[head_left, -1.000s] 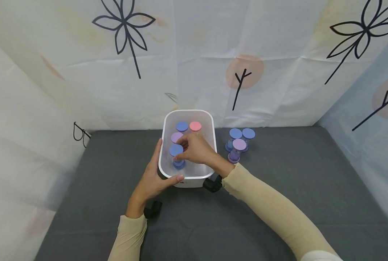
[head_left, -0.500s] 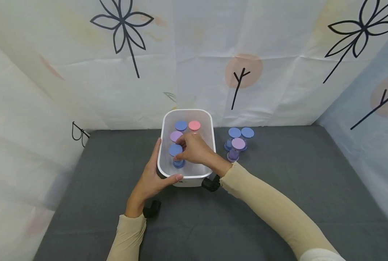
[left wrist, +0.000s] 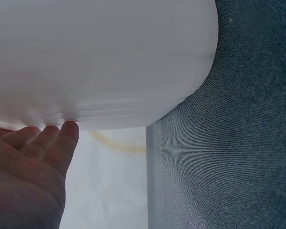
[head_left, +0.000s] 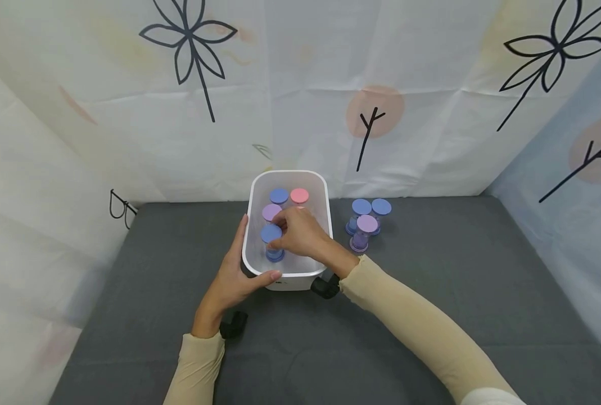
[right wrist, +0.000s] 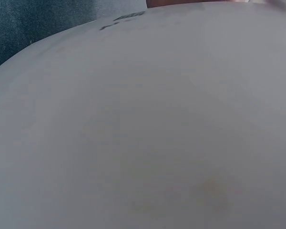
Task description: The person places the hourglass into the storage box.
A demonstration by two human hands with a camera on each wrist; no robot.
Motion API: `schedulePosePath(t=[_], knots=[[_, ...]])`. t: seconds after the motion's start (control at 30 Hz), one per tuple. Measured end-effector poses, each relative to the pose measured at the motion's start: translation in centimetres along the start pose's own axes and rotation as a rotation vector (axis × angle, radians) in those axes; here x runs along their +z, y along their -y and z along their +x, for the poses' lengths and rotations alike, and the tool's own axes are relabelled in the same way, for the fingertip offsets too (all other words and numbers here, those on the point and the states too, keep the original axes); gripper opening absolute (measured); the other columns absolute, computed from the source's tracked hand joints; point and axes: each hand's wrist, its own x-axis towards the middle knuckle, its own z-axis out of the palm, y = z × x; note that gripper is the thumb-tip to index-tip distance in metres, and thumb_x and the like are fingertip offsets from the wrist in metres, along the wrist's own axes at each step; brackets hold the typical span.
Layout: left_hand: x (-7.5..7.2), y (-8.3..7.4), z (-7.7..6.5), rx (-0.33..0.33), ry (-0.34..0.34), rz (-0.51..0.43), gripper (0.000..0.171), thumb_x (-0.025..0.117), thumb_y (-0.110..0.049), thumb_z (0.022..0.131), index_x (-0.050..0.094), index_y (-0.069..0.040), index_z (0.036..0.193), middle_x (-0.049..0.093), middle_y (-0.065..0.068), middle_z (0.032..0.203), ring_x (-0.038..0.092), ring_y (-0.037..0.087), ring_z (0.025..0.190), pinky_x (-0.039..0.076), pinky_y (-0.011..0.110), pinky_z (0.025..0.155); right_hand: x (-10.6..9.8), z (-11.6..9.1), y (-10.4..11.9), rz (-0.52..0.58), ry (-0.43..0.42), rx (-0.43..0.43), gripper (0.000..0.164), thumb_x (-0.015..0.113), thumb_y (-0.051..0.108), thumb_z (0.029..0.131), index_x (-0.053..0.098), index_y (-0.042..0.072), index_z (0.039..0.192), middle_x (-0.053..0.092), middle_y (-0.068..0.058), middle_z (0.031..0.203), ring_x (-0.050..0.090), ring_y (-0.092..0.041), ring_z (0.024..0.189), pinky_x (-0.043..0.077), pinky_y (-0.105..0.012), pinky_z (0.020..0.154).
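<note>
Grey tabletop (head_left: 432,315), floral cloth (head_left: 300,118) behind. Blue timer (head_left: 271,233): upright inside the white bin (head_left: 286,275), near left, pinched by the right hand's (head_left: 302,230) fingers; best released softly, untipped. Left hand (head_left: 233,279): extended fingers against the bin, usefully steadying it. Bin's right: three more timers (head_left: 366,224).

grey tablecloth (head_left: 421,270) | pale backdrop (head_left: 300,126) behind, creased | black flower print (head_left: 188,35), upper left | twig print (head_left: 368,132) over peach disc (head_left: 388,125)

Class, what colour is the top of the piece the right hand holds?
A blue top, clearest in the head view.
</note>
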Motion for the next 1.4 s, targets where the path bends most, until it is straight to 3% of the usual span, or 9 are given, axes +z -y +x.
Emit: schedulePosePath(t=[0.17,0.4,0.6,0.83,1.1,1.4], knots=[[0.0,0.1,0.0,-0.009,0.001,-0.003,0.12,0.087,-0.018,0.081,0.001,-0.036,0.163,0.016,0.004,0.168,0.037,0.029,0.143,0.03,0.062,0.112,-0.5,-1.0,0.3,0.015,-0.047,0.011,0.048,0.091,0.024,0.076,0.074,0.001,0.115,0.074,-0.008,0.104,0.068,-0.02,0.095,0.054,-0.033,0.085],[0.0,0.2,0.3,0.037,0.008,-0.031,0.121,0.087,-0.013,0.08,0.001,-0.028,0.164,0.023,0.012,0.165,0.042,0.032,0.14,0.029,0.063,0.111,-2.7,-2.9,0.0,0.24,-0.164,-0.01,0.047,0.087,0.021,0.081,0.072,-0.002,0.12,0.073,-0.014,0.113,0.072,-0.027,0.101,0.056,-0.037,0.089],[0.1,0.0,0.4,0.041,0.0,-0.023,0.123,0.088,-0.012,0.078,0.003,-0.027,0.165,0.025,0.009,0.165,0.038,0.029,0.142,0.023,0.062,0.115,-4.7,-5.0,-1.5,0.363,-0.303,0.005,0.046,0.087,0.016,0.081,0.071,-0.002,0.121,0.072,-0.015,0.115,0.072,-0.025,0.101,0.056,-0.038,0.09],[0.2,0.0,0.3,0.028,-0.009,-0.012,0.123,0.089,-0.013,0.077,0.004,-0.028,0.165,0.023,0.006,0.166,0.033,0.029,0.146,0.018,0.063,0.116,-6.0,-7.6,-4.3,0.47,-0.459,-0.004,0.045,0.085,0.005,0.081,0.068,-0.009,0.12,0.07,-0.024,0.115,0.069,-0.035,0.105,0.055,-0.037,0.092],[0.1,-0.2,0.2,0.015,-0.016,0.001,0.123,0.09,-0.017,0.076,0.005,-0.028,0.165,0.024,0.004,0.166,0.032,0.028,0.146,0.017,0.062,0.116,-6.7,-9.6,-8.0,0.402,-0.616,0.082,0.047,0.088,0.005,0.079,0.069,-0.009,0.119,0.069,-0.025,0.116,0.069,-0.037,0.106,0.054,-0.032,0.091],[0.2,-0.3,0.2,0.001,-0.022,0.0,0.124,0.09,-0.014,0.075,0.006,-0.03,0.165,0.024,0.001,0.166,0.033,0.024,0.145,0.018,0.059,0.117,-6.2,-10.9,-10.5,0.253,-0.604,0.278,0.055,0.088,0.018,0.081,0.067,-0.006,0.125,0.07,-0.023,0.119,0.069,-0.036,0.108,0.053,-0.048,0.091]])
